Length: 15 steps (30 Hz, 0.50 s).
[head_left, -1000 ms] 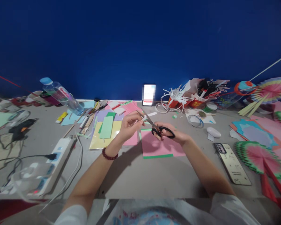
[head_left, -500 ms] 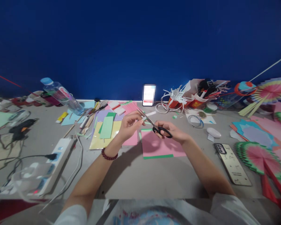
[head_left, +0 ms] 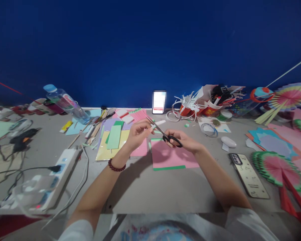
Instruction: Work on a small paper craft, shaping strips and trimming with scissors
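My right hand (head_left: 179, 140) is closed on the black handles of a pair of scissors (head_left: 161, 128), whose blades point up and left to the fingers of my left hand. Between the fingertips of my left hand (head_left: 140, 132) is a narrow white paper strip (head_left: 158, 123), which crosses the blades. Below the scissors a pink sheet (head_left: 165, 155) with green edging lies on the table. Left of my left hand, a light green card (head_left: 114, 136) rests on a yellow sheet (head_left: 103, 151).
A power strip (head_left: 59, 180) with cables and a tilted bottle (head_left: 67, 102) are at the left. Cups of paper strips (head_left: 189, 103) and tools stand behind. A patterned phone (head_left: 249, 175) and paper fans (head_left: 278, 167) lie right; a lit phone (head_left: 159, 102) stands at the wall.
My right hand and the scissor handles have shifted very slightly left. My left hand stays almost in place with the strip.
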{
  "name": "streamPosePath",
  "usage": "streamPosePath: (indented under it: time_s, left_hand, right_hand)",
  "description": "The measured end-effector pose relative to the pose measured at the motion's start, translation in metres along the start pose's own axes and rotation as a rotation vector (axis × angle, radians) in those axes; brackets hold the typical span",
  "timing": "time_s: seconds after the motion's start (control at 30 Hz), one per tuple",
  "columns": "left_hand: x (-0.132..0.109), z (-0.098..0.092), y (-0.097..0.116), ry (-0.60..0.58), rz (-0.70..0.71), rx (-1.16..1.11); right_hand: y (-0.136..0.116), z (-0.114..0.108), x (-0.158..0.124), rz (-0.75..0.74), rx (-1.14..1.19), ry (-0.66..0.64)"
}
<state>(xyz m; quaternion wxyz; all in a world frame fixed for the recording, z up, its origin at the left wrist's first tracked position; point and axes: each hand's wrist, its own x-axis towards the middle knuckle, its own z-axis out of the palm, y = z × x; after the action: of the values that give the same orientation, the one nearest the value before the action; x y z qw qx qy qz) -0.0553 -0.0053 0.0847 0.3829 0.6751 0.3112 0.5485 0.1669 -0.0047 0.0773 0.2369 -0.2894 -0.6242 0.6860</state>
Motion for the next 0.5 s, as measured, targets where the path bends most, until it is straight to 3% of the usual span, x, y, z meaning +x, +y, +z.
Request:
streamPosePath:
  time_s: [0.13,0.3,0.5]
  left_hand:
    - [-0.001,-0.001,-0.002,-0.005,-0.019,-0.003]
    - [-0.001,0.0,-0.006,-0.028,-0.039,0.008]
    - [-0.003,0.004,-0.006,-0.028,0.001,0.214]
  right_hand:
    - [0.001,-0.001,0.001,-0.001,0.019,0.003]
    - [0.006,-0.004,0.002,-0.118,0.075,0.013]
    - [0.002,-0.021,0.001,-0.268,0.112,0.319]
